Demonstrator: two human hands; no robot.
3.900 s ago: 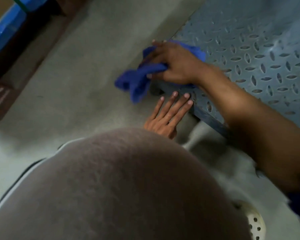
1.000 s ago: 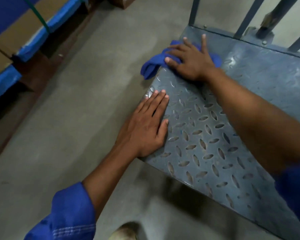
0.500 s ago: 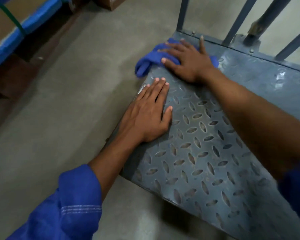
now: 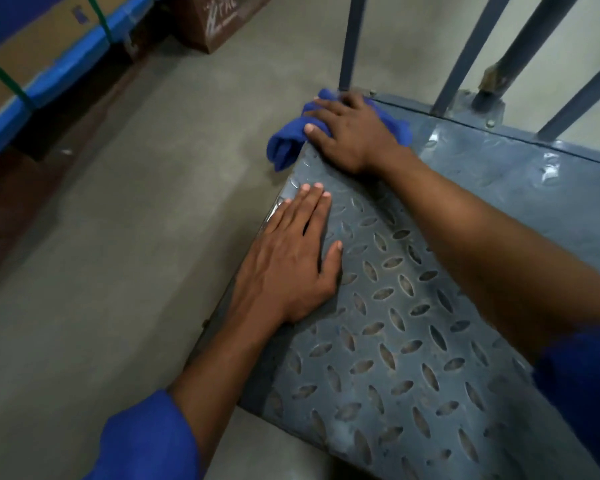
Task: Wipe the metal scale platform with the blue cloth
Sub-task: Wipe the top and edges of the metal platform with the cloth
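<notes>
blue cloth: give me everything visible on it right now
The blue cloth is a deep blue, soft, bunched fabric, crumpled rather than folded. It sits at the far left corner of the metal scale platform, next to the base of a dark upright bar. The right hand presses flat on top, hiding its middle; blue shows on both sides of the hand. Its left end droops over the platform's edge toward the concrete floor. The left hand lies on the plate, clear of it.
</notes>
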